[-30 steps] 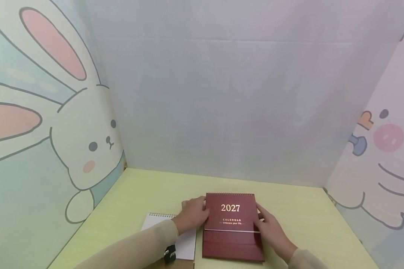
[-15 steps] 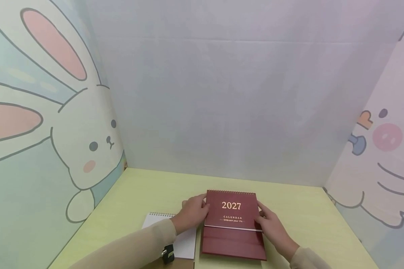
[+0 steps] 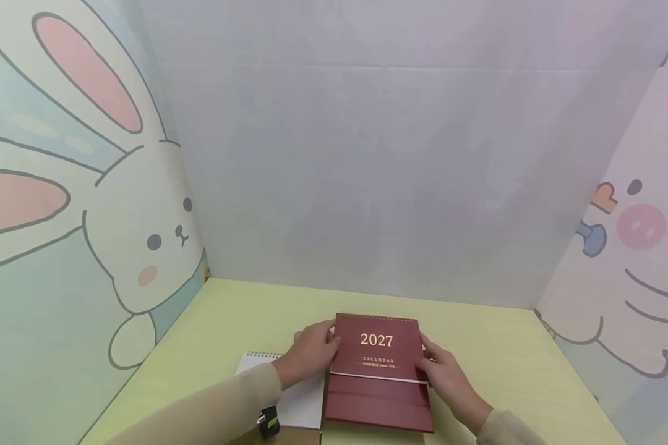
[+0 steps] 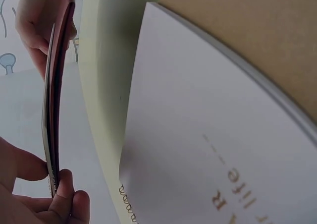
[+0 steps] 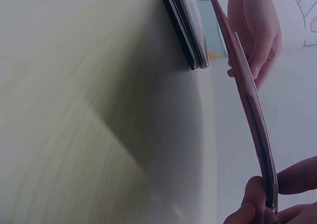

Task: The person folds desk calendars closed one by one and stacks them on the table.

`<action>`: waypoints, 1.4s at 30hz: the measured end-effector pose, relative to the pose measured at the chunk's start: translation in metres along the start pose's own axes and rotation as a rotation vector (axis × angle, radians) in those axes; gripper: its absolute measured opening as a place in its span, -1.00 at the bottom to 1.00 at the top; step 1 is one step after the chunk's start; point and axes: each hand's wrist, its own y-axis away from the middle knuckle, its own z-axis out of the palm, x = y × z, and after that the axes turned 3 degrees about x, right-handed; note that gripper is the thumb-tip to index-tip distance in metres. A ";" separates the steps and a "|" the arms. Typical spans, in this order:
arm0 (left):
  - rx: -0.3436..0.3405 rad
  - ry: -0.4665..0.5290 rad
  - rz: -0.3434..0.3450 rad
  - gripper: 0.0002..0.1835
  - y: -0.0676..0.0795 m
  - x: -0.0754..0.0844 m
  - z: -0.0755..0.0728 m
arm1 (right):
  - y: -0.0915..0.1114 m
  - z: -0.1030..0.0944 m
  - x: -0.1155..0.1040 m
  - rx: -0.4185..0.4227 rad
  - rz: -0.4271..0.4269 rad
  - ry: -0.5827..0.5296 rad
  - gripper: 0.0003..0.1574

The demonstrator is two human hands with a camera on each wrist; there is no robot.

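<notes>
A dark red desk calendar [image 3: 375, 346], with "2027" in gold and a spiral along its far edge, is held nearly flat above the table between both hands. My left hand [image 3: 310, 351] pinches its left edge near the spiral, thumb on top and fingers beneath. On the opposite edge my right hand [image 3: 449, 377] grips it the same way. Both wrist views show the red calendar [image 4: 55, 95] edge-on, raised off the surface. Just left of it lies a white spiral calendar [image 3: 306, 405] with gold lettering and a brown base, partly hidden by my left forearm.
The pale yellow-green table [image 3: 490, 346] carries the calendar's shadow [image 5: 143, 110]. A grey-white back wall [image 3: 367, 185] rises behind it. Side panels with a cartoon rabbit [image 3: 139, 247] and a cartoon bird [image 3: 618, 278] stand left and right.
Both hands have raised the red calendar slightly and then shifted it left, bringing its left edge closer to the white calendar, which has stayed in place. The grips look the same.
</notes>
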 end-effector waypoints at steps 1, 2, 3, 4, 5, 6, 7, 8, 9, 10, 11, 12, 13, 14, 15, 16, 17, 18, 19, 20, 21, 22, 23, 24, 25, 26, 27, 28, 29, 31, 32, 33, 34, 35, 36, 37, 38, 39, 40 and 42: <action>0.000 -0.001 0.004 -0.47 0.001 0.000 -0.002 | 0.001 0.001 -0.001 0.001 -0.003 -0.001 -0.12; -0.001 0.000 0.005 -0.47 0.002 0.000 -0.003 | 0.001 0.002 -0.001 0.000 -0.007 -0.002 -0.12; -0.002 -0.001 0.006 -0.46 0.003 -0.001 -0.004 | 0.002 0.002 -0.002 0.000 -0.011 -0.007 -0.12; -0.003 -0.003 0.007 -0.46 0.004 -0.002 -0.006 | 0.003 0.003 -0.003 -0.001 -0.013 -0.012 -0.12; -0.005 -0.002 0.007 -0.46 0.005 -0.002 -0.007 | 0.003 0.004 -0.004 -0.003 -0.017 -0.016 -0.12; -0.007 -0.003 0.007 -0.45 0.007 -0.003 -0.009 | 0.004 0.005 -0.005 -0.006 -0.020 -0.021 -0.12; -0.007 -0.004 0.007 -0.45 0.008 -0.003 -0.011 | 0.005 0.007 -0.006 -0.011 -0.022 -0.028 -0.12; -0.008 -0.004 0.004 -0.45 0.010 -0.004 -0.012 | 0.007 0.008 -0.007 -0.015 -0.024 -0.036 -0.12; -0.008 -0.005 0.004 -0.45 0.011 -0.005 -0.014 | 0.008 0.009 -0.008 -0.021 -0.025 -0.042 -0.12; -0.007 -0.006 0.003 -0.45 0.013 -0.006 -0.015 | 0.009 0.010 -0.009 -0.027 -0.024 -0.046 -0.13; -0.009 -0.006 -0.005 -0.45 0.014 -0.007 -0.017 | 0.011 0.012 -0.010 -0.034 -0.024 -0.050 -0.14; -0.008 -0.006 -0.009 -0.45 0.016 -0.008 -0.018 | 0.012 0.013 -0.011 -0.040 -0.025 -0.054 -0.14; -0.007 -0.007 -0.014 -0.45 0.017 -0.010 -0.020 | 0.013 0.015 -0.012 -0.046 -0.028 -0.058 -0.14; -0.005 -0.004 -0.015 -0.45 0.018 -0.011 -0.022 | 0.014 0.016 -0.013 -0.051 -0.034 -0.059 -0.14; -0.005 -0.005 -0.020 -0.45 0.019 -0.012 -0.023 | 0.014 0.018 -0.014 -0.055 -0.039 -0.056 -0.14; -0.007 0.002 -0.029 -0.45 0.020 -0.014 -0.024 | 0.015 0.019 -0.015 -0.059 -0.044 -0.058 -0.13; -0.010 0.009 -0.037 -0.45 0.021 -0.015 -0.025 | 0.016 0.020 -0.016 -0.062 -0.053 -0.058 -0.13; -0.011 0.014 -0.040 -0.45 0.023 -0.017 -0.026 | 0.016 0.022 -0.016 -0.065 -0.060 -0.057 -0.12; -0.014 0.025 -0.044 -0.45 0.024 -0.018 -0.027 | 0.017 0.023 -0.017 -0.070 -0.066 -0.055 -0.11; -0.017 0.036 -0.047 -0.44 0.025 -0.019 -0.028 | 0.018 0.024 -0.017 -0.079 -0.072 -0.056 -0.11; -0.021 0.046 -0.054 -0.44 0.027 -0.021 -0.029 | 0.019 0.025 -0.018 -0.089 -0.078 -0.057 -0.11; -0.023 0.059 -0.057 -0.44 0.028 -0.021 -0.030 | 0.019 0.025 -0.018 -0.097 -0.085 -0.059 -0.10; -0.022 0.064 -0.058 -0.44 0.029 -0.022 -0.031 | 0.020 0.026 -0.019 -0.106 -0.088 -0.061 -0.10; -0.022 0.071 -0.059 -0.44 0.030 -0.023 -0.032 | 0.020 0.027 -0.019 -0.115 -0.091 -0.066 -0.10; -0.021 0.075 -0.062 -0.43 0.031 -0.024 -0.033 | 0.021 0.027 -0.019 -0.124 -0.095 -0.070 -0.10; -0.018 0.074 -0.063 -0.43 0.032 -0.024 -0.034 | 0.021 0.028 -0.019 -0.130 -0.099 -0.073 -0.10; -0.016 0.072 -0.066 -0.43 0.033 -0.025 -0.034 | 0.021 0.029 -0.019 -0.133 -0.104 -0.075 -0.09; -0.014 0.074 -0.069 -0.43 0.033 -0.026 -0.035 | 0.021 0.030 -0.019 -0.134 -0.108 -0.075 -0.09; -0.011 0.074 -0.070 -0.43 0.034 -0.026 -0.035 | 0.021 0.031 -0.020 -0.137 -0.111 -0.078 -0.09; -0.005 0.070 -0.070 -0.44 0.035 -0.028 -0.037 | 0.021 0.033 -0.021 -0.142 -0.118 -0.080 -0.09; -0.004 0.068 -0.069 -0.44 0.036 -0.029 -0.037 | 0.022 0.034 -0.021 -0.144 -0.118 -0.082 -0.09; -0.003 0.067 -0.070 -0.44 0.036 -0.030 -0.038 | 0.022 0.034 -0.022 -0.148 -0.121 -0.086 -0.10; -0.003 0.067 -0.071 -0.44 0.037 -0.031 -0.039 | 0.022 0.035 -0.023 -0.153 -0.121 -0.090 -0.10; -0.002 0.067 -0.073 -0.44 0.037 -0.031 -0.039 | 0.022 0.036 -0.023 -0.158 -0.120 -0.094 -0.10; -0.001 0.069 -0.074 -0.44 0.038 -0.032 -0.040 | 0.023 0.037 -0.024 -0.162 -0.120 -0.094 -0.11; 0.001 0.072 -0.071 -0.44 0.038 -0.033 -0.040 | 0.023 0.038 -0.024 -0.168 -0.121 -0.095 -0.11; 0.001 0.073 -0.074 -0.44 0.039 -0.033 -0.041 | 0.023 0.039 -0.024 -0.170 -0.121 -0.095 -0.11; 0.004 0.073 -0.075 -0.44 0.039 -0.034 -0.041 | 0.023 0.040 -0.024 -0.175 -0.123 -0.095 -0.10; 0.006 0.074 -0.077 -0.44 0.039 -0.035 -0.042 | 0.023 0.041 -0.024 -0.180 -0.121 -0.095 -0.10; 0.011 0.072 -0.084 -0.44 0.040 -0.036 -0.043 | 0.022 0.044 -0.024 -0.189 -0.128 -0.093 -0.09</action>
